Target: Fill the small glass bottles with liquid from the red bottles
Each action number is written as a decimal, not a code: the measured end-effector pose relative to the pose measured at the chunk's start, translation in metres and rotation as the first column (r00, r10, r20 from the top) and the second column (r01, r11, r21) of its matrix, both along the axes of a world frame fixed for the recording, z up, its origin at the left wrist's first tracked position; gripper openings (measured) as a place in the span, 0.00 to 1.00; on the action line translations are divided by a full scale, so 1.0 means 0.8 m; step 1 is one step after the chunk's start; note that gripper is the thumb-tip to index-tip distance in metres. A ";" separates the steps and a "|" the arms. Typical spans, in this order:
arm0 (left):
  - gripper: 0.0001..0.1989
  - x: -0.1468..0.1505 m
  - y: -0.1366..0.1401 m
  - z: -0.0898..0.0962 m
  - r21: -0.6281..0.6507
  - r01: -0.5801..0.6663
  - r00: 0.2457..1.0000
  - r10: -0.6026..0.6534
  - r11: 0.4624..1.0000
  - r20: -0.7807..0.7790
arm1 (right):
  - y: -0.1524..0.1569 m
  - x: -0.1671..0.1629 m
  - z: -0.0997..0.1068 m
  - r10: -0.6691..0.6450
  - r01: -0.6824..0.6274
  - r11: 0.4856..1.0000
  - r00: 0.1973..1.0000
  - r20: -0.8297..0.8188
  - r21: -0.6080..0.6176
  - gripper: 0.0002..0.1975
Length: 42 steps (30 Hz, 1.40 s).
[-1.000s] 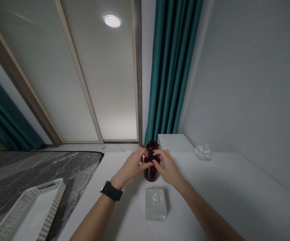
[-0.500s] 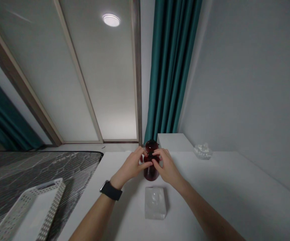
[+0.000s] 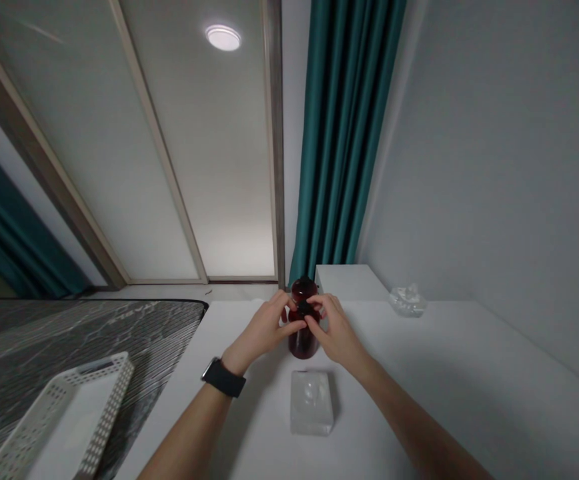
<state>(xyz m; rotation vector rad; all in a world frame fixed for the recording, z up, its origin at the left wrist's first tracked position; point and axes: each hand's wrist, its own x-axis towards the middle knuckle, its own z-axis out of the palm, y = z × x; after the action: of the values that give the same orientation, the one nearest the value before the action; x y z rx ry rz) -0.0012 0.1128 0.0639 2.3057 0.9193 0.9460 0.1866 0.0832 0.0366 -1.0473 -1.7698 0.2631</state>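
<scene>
A dark red, see-through bottle (image 3: 303,343) stands upright on the white tabletop, with a black part (image 3: 303,309) at its top. My left hand (image 3: 272,323) is closed around the left side of that top, thumb and fingertips bent in. From the right, my right hand (image 3: 333,327) pinches at the same black part. The fingers partly hide it, so its exact form is unclear. Just behind stands a second dark red rounded container (image 3: 303,288). Nearer to me lies a clear, squarish block-like item (image 3: 311,403) with a rounded shape in its middle.
A white box-shaped piece (image 3: 350,281) stands behind at the right, beside a crumpled clear plastic item (image 3: 407,301). A white perforated basket (image 3: 59,400) rests on the grey patterned surface (image 3: 169,327) at left. Teal curtain (image 3: 342,167) and sliding doors are at the back.
The view has shifted very slightly. Both hands stay at the bottle's top, with only small finger movement; the bottle and the clear item keep their places.
</scene>
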 end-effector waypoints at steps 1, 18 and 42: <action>0.07 0.000 0.000 0.000 0.002 -0.002 1.000 0.002 1.000 0.000 | 0.000 0.000 0.000 0.007 -0.007 1.000 1.000 0.004 0.003 0.14; 0.07 0.002 -0.004 0.005 -0.018 -0.002 1.000 0.002 1.000 0.008 | -0.002 0.001 0.001 0.029 -0.029 1.000 0.998 0.059 0.004 0.21; 0.07 0.002 -0.003 0.001 -0.031 0.003 1.000 -0.002 1.000 0.013 | 0.001 0.007 -0.003 0.086 -0.088 0.989 0.996 -0.023 -0.118 0.22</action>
<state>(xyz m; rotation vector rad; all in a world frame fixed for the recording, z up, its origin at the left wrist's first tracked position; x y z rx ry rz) 0.0002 0.1104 0.0648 2.2718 0.9193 0.9374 0.1922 0.0842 0.0340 -1.0501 -1.8036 0.4358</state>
